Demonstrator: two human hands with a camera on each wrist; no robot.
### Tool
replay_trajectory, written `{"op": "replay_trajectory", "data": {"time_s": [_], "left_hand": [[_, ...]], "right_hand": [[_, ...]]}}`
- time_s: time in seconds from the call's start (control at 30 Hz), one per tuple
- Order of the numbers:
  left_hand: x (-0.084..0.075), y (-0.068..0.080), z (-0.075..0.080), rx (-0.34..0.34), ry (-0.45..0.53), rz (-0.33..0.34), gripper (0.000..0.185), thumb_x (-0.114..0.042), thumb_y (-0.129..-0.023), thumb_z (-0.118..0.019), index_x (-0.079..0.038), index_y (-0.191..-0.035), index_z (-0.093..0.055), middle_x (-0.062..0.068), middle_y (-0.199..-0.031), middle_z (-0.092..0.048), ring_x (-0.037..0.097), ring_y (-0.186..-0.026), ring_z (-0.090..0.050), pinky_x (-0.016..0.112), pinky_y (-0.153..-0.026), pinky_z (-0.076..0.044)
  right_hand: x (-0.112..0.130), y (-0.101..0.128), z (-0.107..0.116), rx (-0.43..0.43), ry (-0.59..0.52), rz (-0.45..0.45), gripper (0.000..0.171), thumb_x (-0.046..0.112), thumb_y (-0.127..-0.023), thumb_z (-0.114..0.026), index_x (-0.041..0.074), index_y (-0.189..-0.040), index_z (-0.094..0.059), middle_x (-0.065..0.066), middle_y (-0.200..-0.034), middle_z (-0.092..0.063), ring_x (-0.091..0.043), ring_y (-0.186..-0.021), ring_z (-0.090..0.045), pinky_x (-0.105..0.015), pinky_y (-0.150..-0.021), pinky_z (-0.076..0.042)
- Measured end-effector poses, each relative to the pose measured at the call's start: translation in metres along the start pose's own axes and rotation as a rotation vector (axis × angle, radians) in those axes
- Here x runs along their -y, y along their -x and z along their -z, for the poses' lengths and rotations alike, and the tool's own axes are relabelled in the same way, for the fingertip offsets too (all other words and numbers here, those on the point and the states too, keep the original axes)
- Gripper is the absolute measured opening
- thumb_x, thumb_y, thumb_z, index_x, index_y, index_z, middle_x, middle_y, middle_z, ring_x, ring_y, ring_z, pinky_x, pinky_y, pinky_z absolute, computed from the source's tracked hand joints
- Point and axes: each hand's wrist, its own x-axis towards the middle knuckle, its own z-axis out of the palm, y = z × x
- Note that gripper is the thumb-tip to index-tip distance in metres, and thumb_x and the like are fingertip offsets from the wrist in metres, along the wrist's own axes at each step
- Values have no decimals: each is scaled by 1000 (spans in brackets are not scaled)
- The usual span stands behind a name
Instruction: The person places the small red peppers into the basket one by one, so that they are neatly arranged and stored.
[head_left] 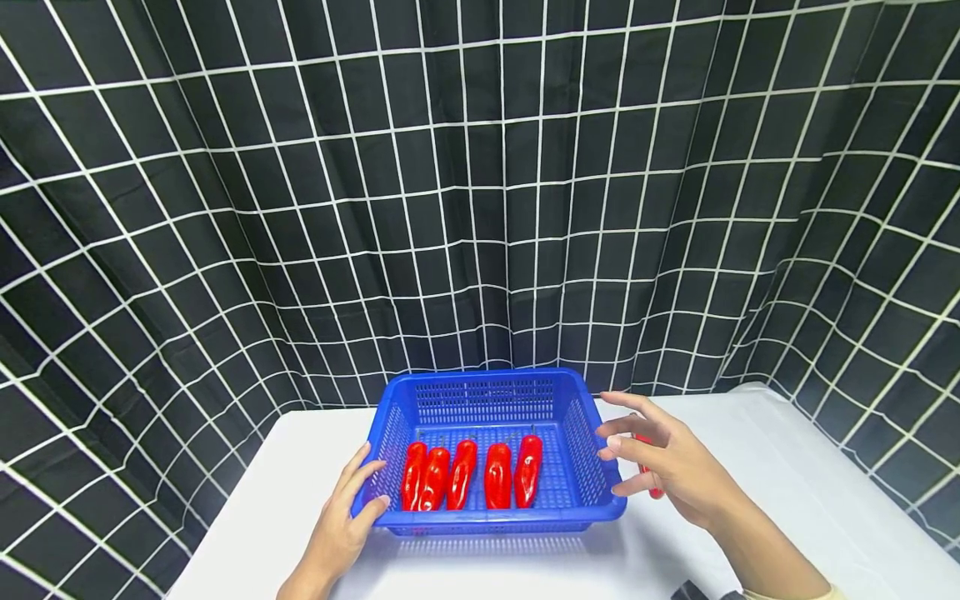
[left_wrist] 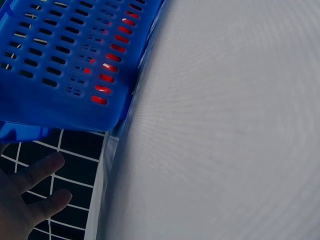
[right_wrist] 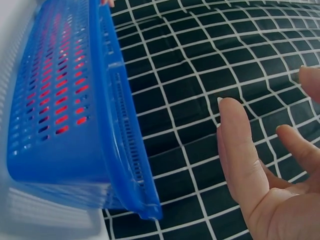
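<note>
The blue basket (head_left: 487,417) sat on the white table (head_left: 787,483) between the person's two hands, holding five red peppers (head_left: 468,475) laid side by side on its floor. The left hand (head_left: 341,525) rested against the basket's near-left corner, fingers straight and lying along the slotted wall, thumb by the lower rim; it pressed rather than gripped. The right hand (head_left: 667,462) hovered just off the basket's right rim, fingers spread and relaxed, not touching the plastic and closed on nothing.

Behind the right hand a sliver of something red (head_left: 651,482) showed on the table, mostly covered by the palm, so I could not tell what it was. From the left wrist view only the basket's underside and wall (left_wrist: 65,65) could be seen, with red glinting through the slots and the fingertips (left_wrist: 35,175) cut off at the lower edge. The right wrist view showed the basket's side wall (right_wrist: 65,125) blurred, with the open fingers (right_wrist: 240,150) apart from it against the black gridded curtain (right_wrist: 200,65).

Both forearms reached in from the near edge, the right one angled inward from the lower right with the palm turned toward the basket.
</note>
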Motion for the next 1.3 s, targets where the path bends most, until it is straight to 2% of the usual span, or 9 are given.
{"op": "replay_trajectory", "data": {"time_s": [0.13, 0.2, 0.23, 0.4, 0.5, 0.63, 0.87, 1.1, 1.3], "left_hand": [[0, 0, -1, -3, -1, -7, 42, -10, -82, -67, -5, -124, -62, 11, -150, -38, 38, -134, -36, 32, -107, -24], [1, 0, -1, -2, -4, -6, 42, -10, -82, -67, -5, -124, -63, 11, -150, -38, 38, -134, -36, 27, -106, -22], [1, 0, -1, 0, -2, -5, 42, -10, -83, -67, -5, -124, -62, 11, -150, -38, 38, -134, -36, 28, -106, -23], [1, 0, 0, 6, 0, 1, 42, -11, -83, -66, -5, -124, -62, 10, -151, -37, 38, -135, -35, 56, -104, -27], [1, 0, 0, 1, -1, -1, 42, -10, -83, -67, -5, -124, -63, 10, -150, -37, 38, -134, -35, 37, -107, -26], [2, 1, -1, -6, -2, -11, 41, -10, -82, -68, -6, -123, -63, 10, -150, -38, 39, -133, -37, 11, -100, -17], [2, 1, -1, -11, -3, -16, 41, -10, -83, -67, -6, -123, -63, 9, -150, -38, 38, -134, -36, 12, -101, -17], [2, 0, -1, -11, 2, -15, 42, -10, -82, -67, -7, -123, -63, 9, -150, -38, 38, -134, -36, 11, -100, -17], [2, 1, 0, -2, -16, 7, 42, -12, -83, -67, -8, -124, -63, 8, -151, -37, 37, -134, -36, 39, -106, -26]], "right_hand": [[2, 4, 6, -20, 13, 8, 58, 11, -91, -65, 13, -144, -39, -33, -123, -48, -46, -102, -59, -55, -67, -55], [3, 6, 8, -33, 24, 20, 58, 10, -91, -65, 13, -143, -40, -31, -122, -49, -44, -100, -60, -55, -66, -55], [3, 7, 10, -39, 28, 26, 57, 10, -91, -65, 13, -143, -40, -30, -122, -50, -44, -100, -60, -55, -66, -55], [3, 10, 17, -36, 34, 65, 54, 9, -93, -62, 11, -143, -40, -28, -121, -49, -36, -98, -62, -57, -64, -54], [2, 12, 21, -30, 37, 73, 54, 8, -93, -61, 11, -143, -40, -28, -122, -48, -31, -99, -62, -57, -65, -54], [2, 14, 26, -30, 46, 78, 56, 6, -92, -61, 12, -143, -39, -28, -124, -47, -27, -102, -62, -57, -65, -54], [3, 12, 38, -92, 102, 46, 63, 13, -92, -65, 13, -147, -34, -29, -129, -43, -33, -99, -63, -55, -65, -55], [-2, 6, 51, -132, 102, 21, 66, 15, -91, -65, 13, -147, -31, -30, -133, -38, -28, -98, -64, -54, -66, -54], [-8, -1, 59, -128, 99, 1, 66, 17, -92, -64, 15, -148, -29, -30, -135, -36, -25, -97, -62, -56, -68, -54]]}}
